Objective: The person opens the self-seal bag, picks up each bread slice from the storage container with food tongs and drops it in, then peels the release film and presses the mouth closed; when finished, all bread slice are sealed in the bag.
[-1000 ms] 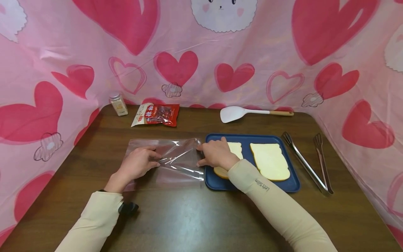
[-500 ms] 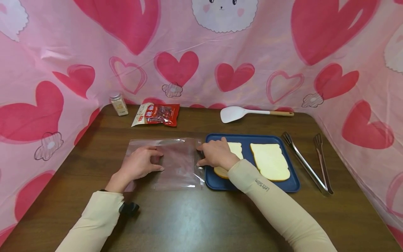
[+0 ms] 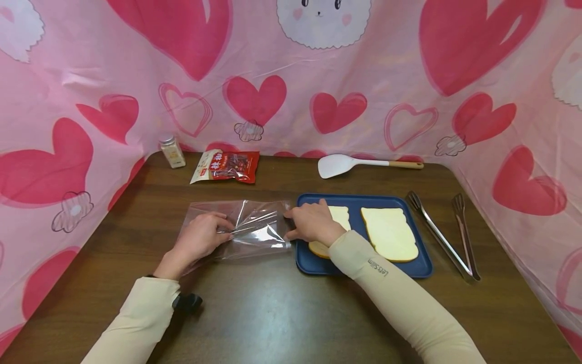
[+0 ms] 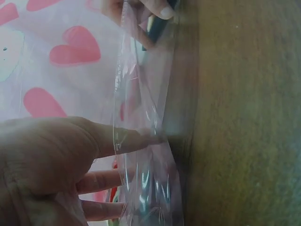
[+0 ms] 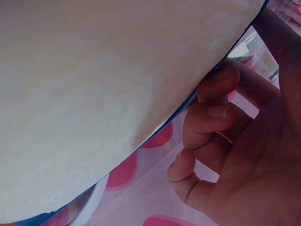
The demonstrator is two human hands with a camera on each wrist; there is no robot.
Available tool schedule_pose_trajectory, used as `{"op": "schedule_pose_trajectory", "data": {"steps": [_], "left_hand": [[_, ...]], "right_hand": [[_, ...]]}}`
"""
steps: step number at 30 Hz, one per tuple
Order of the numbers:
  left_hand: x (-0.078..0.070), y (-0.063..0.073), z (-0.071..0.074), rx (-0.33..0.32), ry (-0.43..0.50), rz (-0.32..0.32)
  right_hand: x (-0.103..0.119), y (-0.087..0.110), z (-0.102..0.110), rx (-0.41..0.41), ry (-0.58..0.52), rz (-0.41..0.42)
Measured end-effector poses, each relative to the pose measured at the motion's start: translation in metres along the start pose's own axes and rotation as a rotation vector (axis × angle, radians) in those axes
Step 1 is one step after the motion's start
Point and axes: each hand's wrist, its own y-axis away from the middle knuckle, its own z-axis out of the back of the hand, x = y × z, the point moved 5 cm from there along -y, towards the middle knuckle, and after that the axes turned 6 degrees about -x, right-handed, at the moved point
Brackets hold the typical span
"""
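Observation:
A clear plastic bag [image 3: 256, 217] lies wrinkled on the table, bunched towards my left hand [image 3: 197, 240]. That hand pinches its upper film between thumb and fingers; the left wrist view shows the thumb [image 4: 136, 141] against the raised plastic. My right hand [image 3: 313, 222] reaches over the tray's left side, its index finger and thumb apart and touching the bag's right edge. Beneath this hand, one bread slice [image 3: 338, 215] is partly hidden on the blue tray [image 3: 356, 217]. Another bread slice [image 3: 390, 233] lies beside it. In the right wrist view, the other fingers [image 5: 207, 122] are bent next to the bread.
Tongs [image 3: 445, 240] lie spread at the tray's right. Behind the tray is a white spatula [image 3: 338, 164] with a wooden handle. A red and white food packet [image 3: 232, 167] and a small seasoning jar [image 3: 172, 152] are at the back left. Pink heart-print cloth surrounds the table.
The left fingers spread apart as the bag lay flatter, then closed together on it again. The bag's front edge has drawn back and its film is newly creased. The right hand stays in place.

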Motion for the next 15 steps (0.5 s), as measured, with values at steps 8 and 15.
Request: {"op": "schedule_pose_trajectory", "data": {"steps": [8, 15], "left_hand": [[-0.001, -0.002, 0.006, -0.022, 0.069, 0.008], [-0.010, 0.002, 0.021, -0.132, 0.096, 0.007]], "right_hand": [[-0.001, 0.001, 0.001, -0.004, -0.015, 0.000], [-0.001, 0.001, 0.001, -0.010, -0.019, 0.018]]}}
